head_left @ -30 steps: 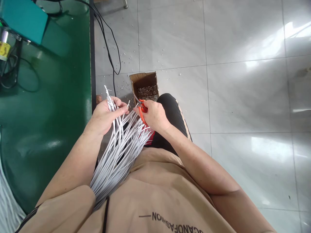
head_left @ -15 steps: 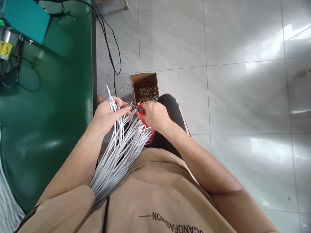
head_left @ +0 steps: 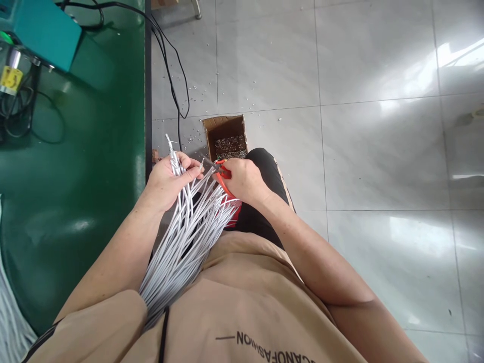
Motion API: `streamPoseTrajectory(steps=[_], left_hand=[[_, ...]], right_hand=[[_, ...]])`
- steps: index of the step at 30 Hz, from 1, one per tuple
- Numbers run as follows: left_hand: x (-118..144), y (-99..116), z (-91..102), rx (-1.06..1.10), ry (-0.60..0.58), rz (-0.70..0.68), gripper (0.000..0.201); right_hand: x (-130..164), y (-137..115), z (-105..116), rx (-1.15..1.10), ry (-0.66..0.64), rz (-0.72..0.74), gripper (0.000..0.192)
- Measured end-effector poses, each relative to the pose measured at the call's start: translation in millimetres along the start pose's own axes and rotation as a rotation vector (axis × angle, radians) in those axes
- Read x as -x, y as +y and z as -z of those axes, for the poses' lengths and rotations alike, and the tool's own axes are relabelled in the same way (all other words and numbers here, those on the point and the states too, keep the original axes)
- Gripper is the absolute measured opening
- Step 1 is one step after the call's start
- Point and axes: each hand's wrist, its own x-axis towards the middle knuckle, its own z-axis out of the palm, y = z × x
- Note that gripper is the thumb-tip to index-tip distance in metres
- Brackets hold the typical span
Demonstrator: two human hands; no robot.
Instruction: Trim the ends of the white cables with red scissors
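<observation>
Dozens of thin white wires (head_left: 181,242) fanning up from the lap, crossing the tan shirt (head_left: 242,307) and spreading toward both hands. Left hand (head_left: 166,179) closing around a gathered cluster of wire ends, thumb and fingers pinching them so a few tips are poking up past the knuckles. Right hand (head_left: 242,179) gripping the red-handled scissors (head_left: 221,174), blades pointing left and meeting one wire tip just beside the left thumb; whether blades are open or shut, not resolving at this size. Judging progress: one end under the blades, the pinched cluster probably done or queued, most of the loose fan below the right hand seemingly waiting; exact count not readable.

Just beyond the hands, sitting on the floor beside the black-trousered knee (head_left: 264,171), a cardboard box (head_left: 225,136) holding a bed of small silvery offcuts, so trimming well under way. Stray offcuts (head_left: 196,93) lying scattered on the grey tiles around it. Bench (head_left: 75,176) edge running close along the left forearm, limiting swing that side; black cables (head_left: 170,65) hanging off it near the box. Open tiled floor (head_left: 378,151) stretching away on the right.
</observation>
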Motion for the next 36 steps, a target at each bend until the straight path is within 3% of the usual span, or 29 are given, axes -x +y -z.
streamPoseTrajectory(steps=[3,6,15,19,23,27,30,34,36], left_hand=[[0.4,0.6,-0.6,-0.009,0.006,-0.011,0.038],[1.0,1.3,-2.3,-0.038,0.017,-0.021,0.04],[2.6,3.1,-7.7,-0.056,0.048,-0.008,0.042],[1.5,1.2,-6.8,0.025,0.018,0.014,0.038],[1.1,1.3,-4.6,0.047,-0.078,0.061,0.035],[1.5,1.6,-2.9,0.04,-0.105,0.095,0.034],[1.3,1.5,-1.3,0.05,-0.08,0.107,0.034],[0.5,2.2,2.4,0.03,-0.093,0.107,0.039],[0.2,3.0,4.1,0.05,-0.149,0.126,0.046]], right_hand=[[-2.6,-2.8,1.9,-0.408,0.086,-0.06,0.024],[-5.5,-9.4,1.1,-0.73,0.053,-0.06,0.021],[-2.5,-22.3,-5.6,-1.066,0.028,-0.241,0.007],[-3.0,-22.0,-13.3,-1.285,-0.032,-0.234,0.016],[-6.3,-21.9,-13.6,-1.181,-0.024,-0.227,0.019],[-7.0,-17.6,-11.3,-0.928,0.157,-0.28,0.031],[-2.7,-14.7,-11.1,-0.905,0.233,-0.214,0.035],[3.4,-12.2,-12.5,-0.756,0.145,-0.088,0.027],[3.9,-10.7,-12.6,-0.566,0.229,-0.073,0.018]])
